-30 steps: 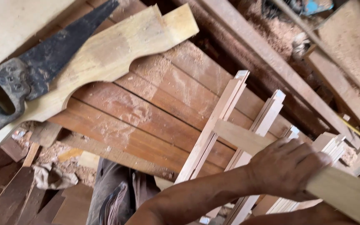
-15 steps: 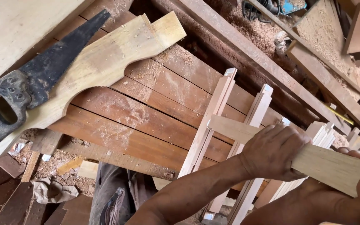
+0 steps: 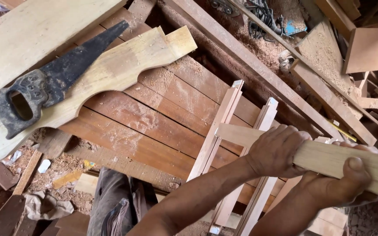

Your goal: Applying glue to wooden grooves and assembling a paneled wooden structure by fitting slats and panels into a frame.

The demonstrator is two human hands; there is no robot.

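A: Both hands wrap the pale wooden bar (image 3: 329, 159), left hand (image 3: 278, 150) over its top, right hand (image 3: 344, 183) beneath with the thumb up.

B: It lies across the upright slats (image 3: 224, 126). Best keep it square to them, above the reddish plank bench (image 3: 154, 118).

Soft, even daylight, fairly bright; no glare. Dim shadow under the workbench (image 3: 162, 118) at lower left. Foreground hands slightly soft, mild motion blur; frame tilted, edges somewhat stretched.
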